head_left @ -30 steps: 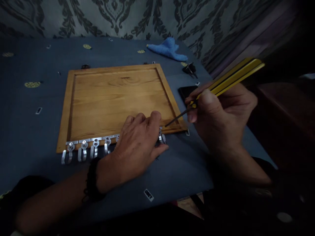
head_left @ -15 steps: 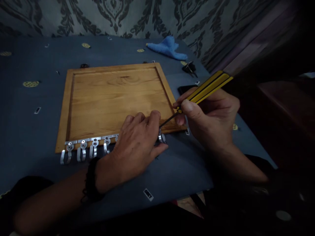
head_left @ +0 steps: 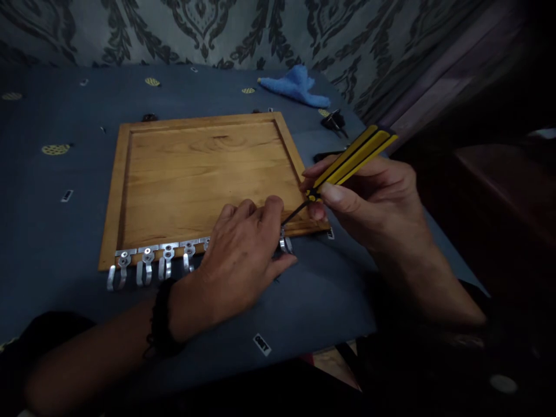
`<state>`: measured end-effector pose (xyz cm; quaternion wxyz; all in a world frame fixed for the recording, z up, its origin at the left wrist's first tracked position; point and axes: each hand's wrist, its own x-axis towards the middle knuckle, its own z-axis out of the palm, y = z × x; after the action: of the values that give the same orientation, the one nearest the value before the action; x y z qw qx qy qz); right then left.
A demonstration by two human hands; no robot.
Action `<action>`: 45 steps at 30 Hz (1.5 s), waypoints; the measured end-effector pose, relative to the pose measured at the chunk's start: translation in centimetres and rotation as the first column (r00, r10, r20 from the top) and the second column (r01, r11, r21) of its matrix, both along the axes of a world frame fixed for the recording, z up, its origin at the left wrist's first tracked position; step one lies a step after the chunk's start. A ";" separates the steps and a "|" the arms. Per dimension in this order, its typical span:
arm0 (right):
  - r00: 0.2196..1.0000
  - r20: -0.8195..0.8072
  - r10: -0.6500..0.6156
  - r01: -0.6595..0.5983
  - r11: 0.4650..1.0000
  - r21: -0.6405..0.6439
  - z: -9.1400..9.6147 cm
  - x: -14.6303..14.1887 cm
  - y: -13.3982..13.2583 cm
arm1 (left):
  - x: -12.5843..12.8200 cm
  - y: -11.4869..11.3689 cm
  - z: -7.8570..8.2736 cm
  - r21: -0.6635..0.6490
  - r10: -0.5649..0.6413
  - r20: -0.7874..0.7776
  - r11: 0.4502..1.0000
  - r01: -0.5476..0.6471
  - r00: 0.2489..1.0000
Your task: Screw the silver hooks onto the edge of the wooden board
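Note:
A square wooden board point(head_left: 195, 174) with a raised frame lies on a blue cloth-covered table point(head_left: 52, 231). Several metal hooks point(head_left: 147, 263) are screwed along its near edge. My left hand point(head_left: 243, 255) lies over the hooks near the board's right corner, fingers curled down and pressing on one hook point(head_left: 285, 243). My right hand point(head_left: 369, 197) grips a yellow-and-black screwdriver point(head_left: 347, 162), its dark shaft angled down to the left with the tip by my left fingertips at the hook.
A blue rag point(head_left: 295, 86) lies at the table's far edge. A dark small object point(head_left: 333, 120) and a black flat item point(head_left: 324, 156) sit right of the board. Small labels point(head_left: 262, 344) are scattered on the cloth. A patterned curtain hangs behind.
My right hand has moved left and lowered the screwdriver, bringing its tip from above the board's corner down to the hook under my left fingers. The left hand has stayed put.

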<state>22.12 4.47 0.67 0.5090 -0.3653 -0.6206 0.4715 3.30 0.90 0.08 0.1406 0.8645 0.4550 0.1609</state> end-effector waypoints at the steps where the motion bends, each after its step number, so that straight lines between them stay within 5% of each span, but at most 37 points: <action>1: 1.000 0.003 -0.014 0.014 1.000 0.014 0.0 -0.1 0.0 | 0.0 0.0 0.0 0.001 0.000 0.001 1.000 0.000 1.000; 19: 0.967 -0.008 -0.256 0.254 0.956 0.144 0.1 -1.5 -0.2 | 0.0 0.1 0.1 -0.016 0.006 -0.002 1.000 -0.006 1.000; 25: 0.920 -0.154 -0.360 0.387 0.898 0.211 -0.1 -1.0 0.3 | -0.1 0.0 0.0 -0.015 -0.007 -0.005 1.000 0.007 1.000; 32: 0.954 -0.022 -0.301 0.299 0.933 0.200 -0.5 -1.2 -0.3 | -0.1 0.1 0.0 -0.017 0.006 -0.003 1.000 -0.006 1.000; 45: 0.964 -0.014 -0.264 0.262 0.948 0.183 -0.5 -1.6 -0.4 | 0.0 0.1 0.2 -0.032 0.003 0.002 0.999 -0.003 1.000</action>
<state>20.51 4.09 0.19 0.5955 -0.3988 -0.6098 0.3384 3.34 0.99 0.29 0.1546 0.8614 0.4584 0.1549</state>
